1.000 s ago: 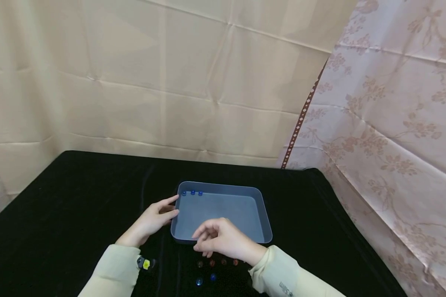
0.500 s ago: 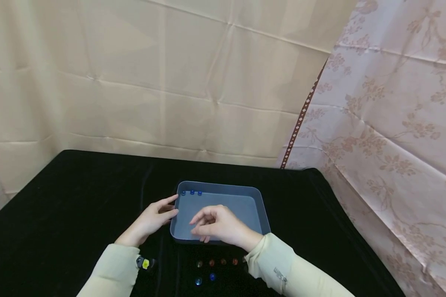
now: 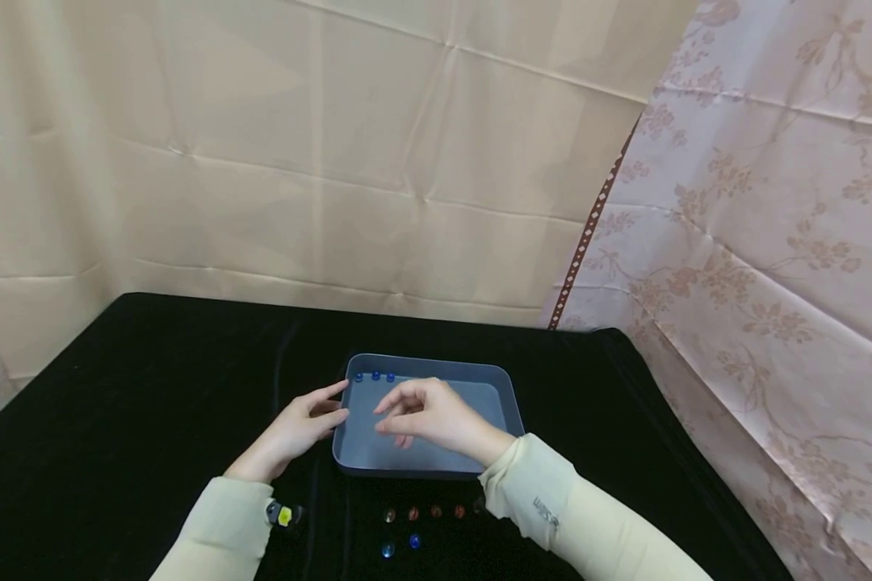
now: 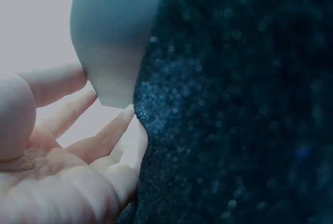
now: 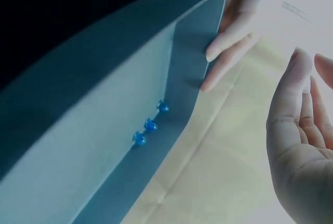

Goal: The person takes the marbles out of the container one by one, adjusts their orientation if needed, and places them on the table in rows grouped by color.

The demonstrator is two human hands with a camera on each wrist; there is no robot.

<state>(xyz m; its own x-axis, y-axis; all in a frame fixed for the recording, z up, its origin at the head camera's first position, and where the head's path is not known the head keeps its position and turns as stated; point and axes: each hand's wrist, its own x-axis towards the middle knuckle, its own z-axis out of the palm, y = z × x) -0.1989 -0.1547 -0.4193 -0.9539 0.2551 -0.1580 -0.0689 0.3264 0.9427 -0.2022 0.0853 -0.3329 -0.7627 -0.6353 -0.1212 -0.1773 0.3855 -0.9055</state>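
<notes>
A blue-grey tray (image 3: 371, 454) lies on black cloth. Three blue marbles (image 3: 375, 376) sit in a row at its far left corner; the right wrist view shows the same blue marbles (image 5: 150, 125) against the wall. My left hand (image 3: 295, 433) rests its fairly straight fingertips on the tray's outer left side, and in the left wrist view its fingers (image 4: 106, 133) meet the tray's edge (image 4: 112, 91). Over the middle of the tray hovers my right hand (image 3: 436, 421), fingers loosely bent. Between the thumb (image 5: 292, 78) and forefinger of that hand a gap shows, with no marble visible.
In front of the tray lie several reddish and brownish marbles (image 3: 437, 511) in a row, partly behind the right sleeve (image 3: 530, 492). Nearer still are a light blue marble (image 3: 388, 550) and a dark blue marble (image 3: 415, 541). A cream curtain (image 3: 298, 161) hangs behind the table.
My right hand has moved away from me, from the tray's near edge to above its middle, keeping its loose bend. The left hand stays at the tray's side; the marbles in view have not moved.
</notes>
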